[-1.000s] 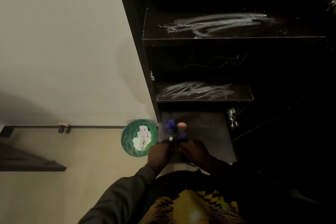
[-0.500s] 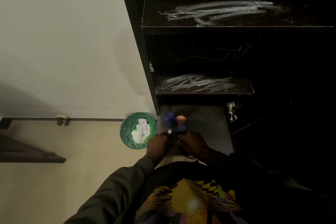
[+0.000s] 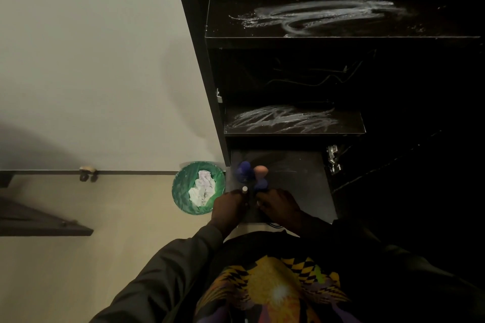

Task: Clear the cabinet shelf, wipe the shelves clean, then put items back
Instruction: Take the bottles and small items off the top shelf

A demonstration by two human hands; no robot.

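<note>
Gripping small items over the bottom shelf (image 3: 301, 186) of the dark cabinet (image 3: 199, 60) | left hand (image 3: 228, 204) curled round a white-capped item (image 3: 245, 189) | right hand (image 3: 278, 204) curled round a blue item (image 3: 261, 184); blue (image 3: 244, 168) and peach (image 3: 261, 170) rounded tops just beyond | upper shelves (image 3: 341, 18) streaked white | green bin (image 3: 183, 186) holding crumpled paper (image 3: 203, 187) beside cabinet.

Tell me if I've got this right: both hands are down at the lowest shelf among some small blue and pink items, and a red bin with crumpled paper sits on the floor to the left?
Nearly. The bin is green, not red, as the head view shows. The rest holds: both hands, left hand and right hand, are at the lowest shelf among the small blue and pink items, and the bin with crumpled paper sits on the floor to the left.
</note>
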